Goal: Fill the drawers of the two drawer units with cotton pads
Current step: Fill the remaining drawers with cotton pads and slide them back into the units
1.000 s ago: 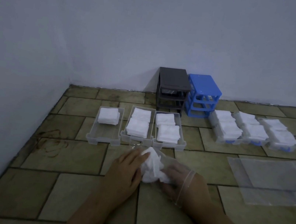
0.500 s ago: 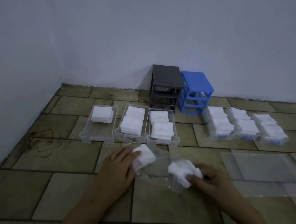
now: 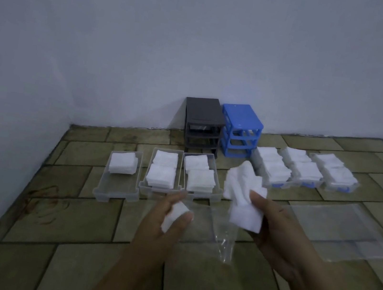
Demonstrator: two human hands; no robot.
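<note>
The left hand (image 3: 166, 218) is pinching a small white cotton pad (image 3: 174, 215) while the right hand (image 3: 274, 230) is gripping a crumpled bunch of white cotton pads (image 3: 244, 193) above the tiled floor (image 3: 73, 221)

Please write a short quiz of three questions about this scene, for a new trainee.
1. True or false: the leftmost clear drawer is only partly filled.
2. Which drawer unit stands nearer the corner: A the grey unit, B the blue unit?
3. Fill in: the right hand holds a bunch of cotton ____.

Key: 1 true; 2 A; 3 pads.
</note>
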